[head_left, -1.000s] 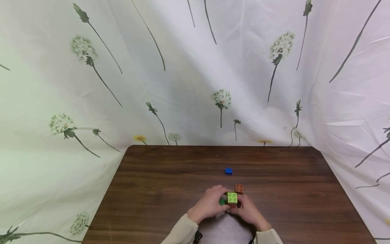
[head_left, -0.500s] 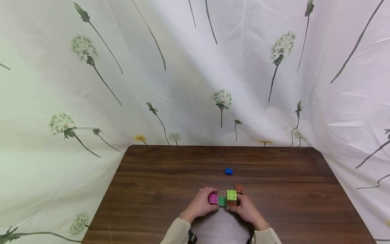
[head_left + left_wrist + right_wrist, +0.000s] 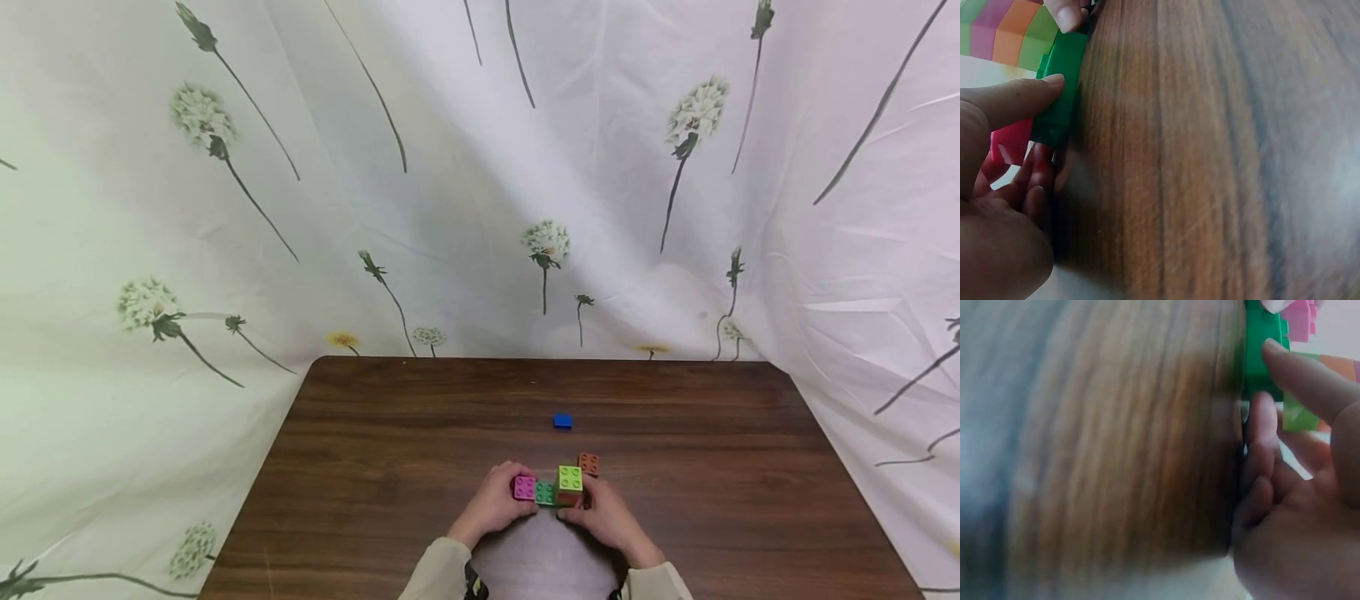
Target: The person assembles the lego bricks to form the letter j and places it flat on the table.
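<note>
A long green toy building brick (image 3: 545, 494) lies on the table in the head view. On its left end sits a pink brick (image 3: 524, 487). A tower of stacked bricks (image 3: 570, 478), lime on top, rises from its right end. My left hand (image 3: 491, 503) grips the pink-topped end, its thumb on the green brick's side (image 3: 1063, 100) in the left wrist view. My right hand (image 3: 607, 518) grips the tower end; in the right wrist view its thumb presses the green side (image 3: 1260, 353). Lime, orange and purple layers show in the tower (image 3: 1013, 28). Some fingers are hidden behind the bricks.
An orange-brown brick (image 3: 589, 463) lies just behind the tower, near my right fingers. Farther back is a small blue brick (image 3: 562, 422). The dark wooden table (image 3: 405, 417) ends at a flower-printed white cloth (image 3: 465, 250).
My left hand has moved left, away from the tower, and the pink brick and green brick's studs have come into view. My right hand has stayed nearly in place.
</note>
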The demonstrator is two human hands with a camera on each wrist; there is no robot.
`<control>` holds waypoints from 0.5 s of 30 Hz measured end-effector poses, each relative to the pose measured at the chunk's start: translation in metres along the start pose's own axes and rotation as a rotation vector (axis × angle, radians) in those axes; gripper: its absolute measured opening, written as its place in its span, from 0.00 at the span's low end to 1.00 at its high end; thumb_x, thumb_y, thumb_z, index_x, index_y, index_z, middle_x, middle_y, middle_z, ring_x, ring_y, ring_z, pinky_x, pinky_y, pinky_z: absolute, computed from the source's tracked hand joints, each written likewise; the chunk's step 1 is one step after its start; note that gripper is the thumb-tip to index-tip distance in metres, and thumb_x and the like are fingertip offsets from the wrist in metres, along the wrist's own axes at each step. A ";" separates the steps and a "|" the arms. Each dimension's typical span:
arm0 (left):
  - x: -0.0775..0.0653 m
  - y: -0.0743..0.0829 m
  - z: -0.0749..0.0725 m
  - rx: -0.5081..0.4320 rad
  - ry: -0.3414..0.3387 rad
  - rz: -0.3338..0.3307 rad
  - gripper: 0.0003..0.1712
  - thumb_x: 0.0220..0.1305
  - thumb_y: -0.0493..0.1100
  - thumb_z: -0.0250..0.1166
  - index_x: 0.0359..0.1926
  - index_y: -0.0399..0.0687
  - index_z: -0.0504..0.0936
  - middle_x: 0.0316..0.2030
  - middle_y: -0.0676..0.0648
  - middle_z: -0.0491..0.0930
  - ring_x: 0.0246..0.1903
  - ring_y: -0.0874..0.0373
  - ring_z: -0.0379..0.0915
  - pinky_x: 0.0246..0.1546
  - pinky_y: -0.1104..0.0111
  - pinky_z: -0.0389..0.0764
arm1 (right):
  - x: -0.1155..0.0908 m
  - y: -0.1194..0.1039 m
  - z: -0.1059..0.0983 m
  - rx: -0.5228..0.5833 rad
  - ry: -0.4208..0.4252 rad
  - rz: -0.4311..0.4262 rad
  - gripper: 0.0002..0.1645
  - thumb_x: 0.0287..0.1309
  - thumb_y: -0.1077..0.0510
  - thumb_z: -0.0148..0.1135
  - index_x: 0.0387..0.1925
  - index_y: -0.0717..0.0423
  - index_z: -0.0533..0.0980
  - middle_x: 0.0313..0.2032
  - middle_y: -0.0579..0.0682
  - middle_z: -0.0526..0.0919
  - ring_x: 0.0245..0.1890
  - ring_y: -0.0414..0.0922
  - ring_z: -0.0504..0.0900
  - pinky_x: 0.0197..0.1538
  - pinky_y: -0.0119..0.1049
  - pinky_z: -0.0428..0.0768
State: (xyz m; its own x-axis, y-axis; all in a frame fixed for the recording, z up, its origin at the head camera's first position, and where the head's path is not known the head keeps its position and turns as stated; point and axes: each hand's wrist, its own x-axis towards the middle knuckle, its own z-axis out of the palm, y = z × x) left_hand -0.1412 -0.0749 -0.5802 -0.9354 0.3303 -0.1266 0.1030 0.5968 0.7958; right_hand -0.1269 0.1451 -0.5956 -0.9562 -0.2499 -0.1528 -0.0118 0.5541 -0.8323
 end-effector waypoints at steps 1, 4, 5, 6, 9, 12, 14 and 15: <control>0.000 -0.001 0.000 -0.010 0.000 -0.006 0.21 0.47 0.42 0.77 0.44 0.52 0.81 0.39 0.55 0.77 0.43 0.59 0.67 0.44 0.63 0.70 | -0.001 0.002 0.000 0.013 -0.004 -0.012 0.25 0.47 0.53 0.74 0.47 0.56 0.77 0.32 0.45 0.81 0.30 0.37 0.74 0.34 0.32 0.72; 0.002 -0.005 0.002 -0.030 0.003 -0.013 0.21 0.47 0.42 0.77 0.44 0.53 0.81 0.40 0.55 0.77 0.42 0.60 0.68 0.44 0.63 0.71 | -0.003 0.006 -0.001 0.052 -0.002 -0.035 0.24 0.48 0.56 0.73 0.48 0.56 0.75 0.28 0.44 0.77 0.26 0.35 0.71 0.30 0.29 0.70; 0.003 -0.006 0.002 -0.036 0.004 -0.016 0.21 0.47 0.42 0.77 0.44 0.52 0.81 0.40 0.55 0.77 0.42 0.60 0.68 0.44 0.63 0.71 | -0.004 0.007 -0.001 0.060 0.003 -0.037 0.24 0.48 0.57 0.73 0.48 0.56 0.75 0.28 0.44 0.76 0.25 0.35 0.71 0.29 0.29 0.70; 0.003 -0.007 0.002 -0.039 0.006 -0.012 0.21 0.47 0.42 0.77 0.44 0.52 0.81 0.40 0.54 0.77 0.42 0.60 0.69 0.45 0.63 0.71 | -0.004 0.007 -0.001 0.062 0.011 -0.032 0.25 0.48 0.57 0.72 0.49 0.55 0.74 0.28 0.44 0.76 0.25 0.34 0.71 0.29 0.28 0.69; 0.005 -0.008 0.002 -0.039 0.010 0.002 0.22 0.46 0.41 0.77 0.44 0.50 0.81 0.40 0.52 0.77 0.41 0.59 0.71 0.45 0.62 0.72 | -0.005 0.008 -0.002 0.072 0.039 -0.011 0.28 0.48 0.57 0.73 0.52 0.55 0.73 0.29 0.45 0.75 0.26 0.35 0.70 0.30 0.29 0.69; 0.005 -0.008 0.001 -0.040 0.008 0.002 0.22 0.46 0.41 0.77 0.44 0.49 0.81 0.40 0.52 0.77 0.41 0.59 0.71 0.44 0.62 0.72 | -0.005 0.009 -0.003 0.092 0.059 -0.011 0.30 0.47 0.58 0.73 0.53 0.56 0.72 0.30 0.46 0.74 0.26 0.36 0.70 0.30 0.29 0.69; 0.005 -0.008 0.001 -0.041 0.004 0.002 0.22 0.46 0.41 0.77 0.44 0.49 0.81 0.40 0.52 0.77 0.40 0.59 0.71 0.43 0.63 0.72 | -0.006 0.010 -0.005 0.109 0.057 -0.023 0.27 0.47 0.58 0.74 0.50 0.56 0.73 0.29 0.47 0.73 0.26 0.36 0.70 0.30 0.29 0.70; 0.005 -0.008 0.001 -0.042 0.002 0.001 0.22 0.46 0.41 0.77 0.44 0.49 0.81 0.40 0.52 0.77 0.40 0.59 0.71 0.43 0.63 0.72 | -0.007 0.011 -0.006 0.120 0.054 -0.023 0.25 0.47 0.58 0.73 0.47 0.56 0.74 0.29 0.47 0.73 0.26 0.36 0.70 0.30 0.29 0.70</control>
State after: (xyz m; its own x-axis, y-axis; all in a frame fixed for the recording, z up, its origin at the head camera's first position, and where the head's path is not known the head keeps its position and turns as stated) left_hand -0.1466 -0.0777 -0.5879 -0.9359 0.3295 -0.1249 0.0897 0.5655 0.8198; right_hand -0.1221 0.1574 -0.6003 -0.9704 -0.2166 -0.1066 -0.0019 0.4486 -0.8937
